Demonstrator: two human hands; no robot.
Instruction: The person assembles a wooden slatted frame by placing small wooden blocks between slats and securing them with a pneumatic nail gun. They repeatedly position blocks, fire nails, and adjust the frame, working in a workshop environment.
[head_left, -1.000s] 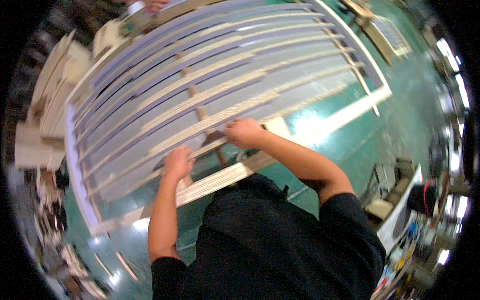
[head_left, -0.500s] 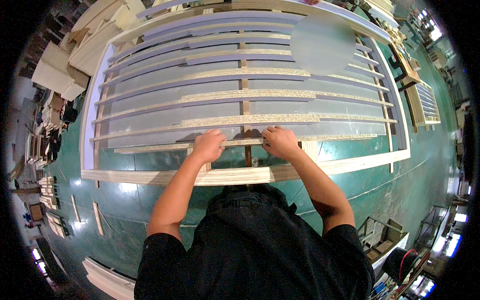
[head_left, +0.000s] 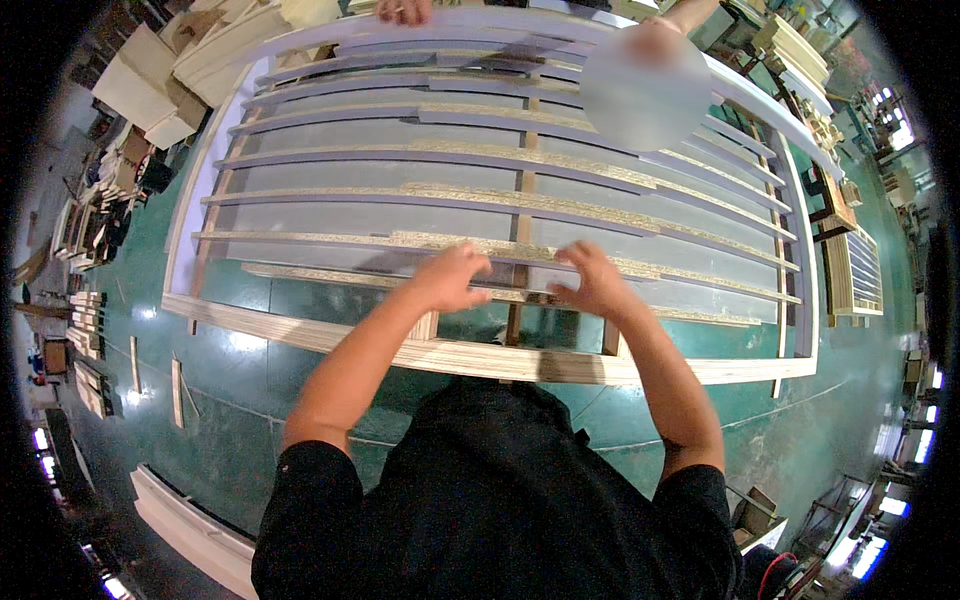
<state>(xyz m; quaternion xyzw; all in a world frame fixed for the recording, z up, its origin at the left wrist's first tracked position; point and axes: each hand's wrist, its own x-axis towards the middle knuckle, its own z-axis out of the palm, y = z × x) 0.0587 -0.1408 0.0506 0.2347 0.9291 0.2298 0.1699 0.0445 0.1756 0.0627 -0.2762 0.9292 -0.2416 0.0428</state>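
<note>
A big rectangular wooden frame (head_left: 500, 363) lies in front of me, crossed by several long chipboard slats with lilac-grey sides. My left hand (head_left: 452, 277) hovers over the nearest slat (head_left: 330, 277), thumb and fingers apart and nothing in it. To its right, my right hand (head_left: 592, 282) is likewise spread and empty, above the same slat. Both hands reach toward the second slat (head_left: 345, 247); whether the fingertips touch it I cannot tell. A brown crosspiece (head_left: 521, 215) runs under the slats, between my hands.
Across the frame are another person's hand (head_left: 404, 11) at the far edge and a second, blurred hand (head_left: 652, 42). Pale boards (head_left: 150, 95) are stacked at the far left. A smaller slatted frame (head_left: 853, 272) stands to the right. Thin wood strips (head_left: 178, 393) lie on the green floor.
My hands have come off the nearest slat, and their curled fingers have opened. The whole view has tilted. Another person's hand has appeared at the far left edge of the frame.
</note>
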